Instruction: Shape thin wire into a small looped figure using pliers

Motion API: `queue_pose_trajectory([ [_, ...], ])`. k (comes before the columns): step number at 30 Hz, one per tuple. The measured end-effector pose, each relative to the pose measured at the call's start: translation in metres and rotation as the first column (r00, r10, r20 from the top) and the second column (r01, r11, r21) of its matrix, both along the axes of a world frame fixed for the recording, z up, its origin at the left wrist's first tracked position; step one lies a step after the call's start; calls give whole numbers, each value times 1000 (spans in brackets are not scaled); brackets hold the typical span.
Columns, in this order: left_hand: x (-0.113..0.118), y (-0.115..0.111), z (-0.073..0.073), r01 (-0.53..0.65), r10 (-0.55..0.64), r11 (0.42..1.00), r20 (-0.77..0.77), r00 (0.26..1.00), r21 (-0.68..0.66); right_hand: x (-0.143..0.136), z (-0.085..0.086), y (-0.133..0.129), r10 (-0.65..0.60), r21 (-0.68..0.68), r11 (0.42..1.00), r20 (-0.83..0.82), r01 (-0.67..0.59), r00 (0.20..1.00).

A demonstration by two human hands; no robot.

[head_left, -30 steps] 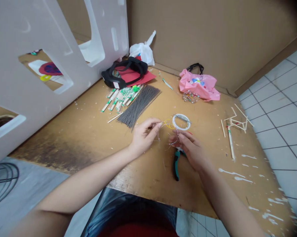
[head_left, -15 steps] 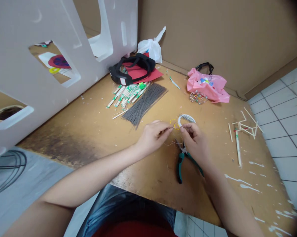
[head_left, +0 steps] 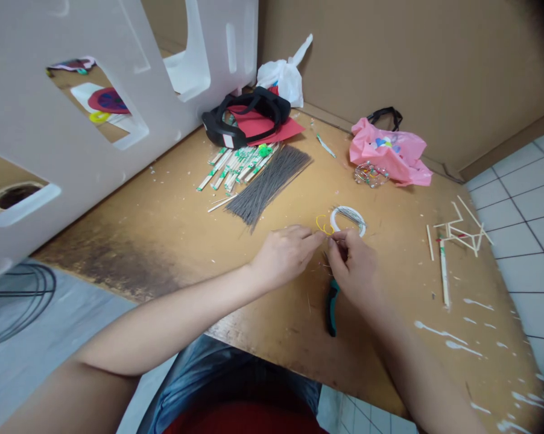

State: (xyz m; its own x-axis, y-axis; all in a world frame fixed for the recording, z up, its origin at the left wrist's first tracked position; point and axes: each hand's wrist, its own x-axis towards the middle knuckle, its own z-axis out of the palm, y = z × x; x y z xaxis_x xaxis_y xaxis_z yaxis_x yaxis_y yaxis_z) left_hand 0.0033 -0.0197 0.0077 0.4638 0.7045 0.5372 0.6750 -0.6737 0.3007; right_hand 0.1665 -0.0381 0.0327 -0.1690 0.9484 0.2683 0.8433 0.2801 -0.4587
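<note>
My left hand (head_left: 286, 256) is closed in a pinch, its fingertips almost meeting those of my right hand (head_left: 356, 265). Between the two pinches runs a thin wire, mostly hidden by the fingers. Yellow wire (head_left: 325, 225) curls up in loops just beyond the fingertips. Behind my right hand lies a white ring (head_left: 334, 219) with thin grey wires in it. Pliers with black and teal handles (head_left: 331, 308) rest on the table under my right hand, which covers much of them.
A bundle of grey wires (head_left: 269, 187) lies beside wrapped chopsticks (head_left: 233, 169) and a black headset (head_left: 218, 129). Back right sit a pink bag (head_left: 408, 157) and a beaded wire piece (head_left: 370, 175). A stick frame (head_left: 462, 232) lies right. A white plastic panel (head_left: 163, 120) stands left.
My hands have drawn closer together at the fingertips. My right hand now covers one pliers handle, and more of the white ring shows. The whole view has shifted slightly.
</note>
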Motion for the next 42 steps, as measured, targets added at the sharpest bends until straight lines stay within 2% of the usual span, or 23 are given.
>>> queue_pose_trajectory([
  [3,1,-1,-1,-12,11,1000,-64,998,-16,-1,-1,1,-5,-12,1000,34,6,999],
  [9,3,-3,-1,-24,10,991,-109,994,-129,-3,-2,1,3,-33,999,51,-2,999],
  [16,-1,0,-1,66,-72,996,-123,990,-52,2,-3,3,33,-47,998,34,-31,999],
  [21,-1,0,4,52,-61,997,-140,988,-62,11,-1,9,122,-58,991,-31,-124,992],
  [25,-2,0,9,-11,7,998,-63,998,-69,12,-2,11,101,-85,990,-115,-111,988],
  [28,-2,2,7,11,0,996,122,993,-90,11,-3,11,71,-120,988,-227,-100,971],
  [30,-1,4,2,93,-52,989,316,947,-117,10,-3,10,45,-142,986,-283,-88,958],
  [32,2,5,-4,202,-95,965,499,862,-165,8,-3,9,14,-153,986,-306,-63,952],
  [34,5,6,-8,283,-83,930,616,783,-235,7,-2,8,-13,-168,985,-315,-43,949],
  [38,8,4,-7,388,36,844,762,646,-369,4,-1,7,-4,-200,978,-310,-61,951],
  [42,7,5,-3,519,80,751,837,542,-408,5,-3,6,8,-187,981,-249,-56,968],
])
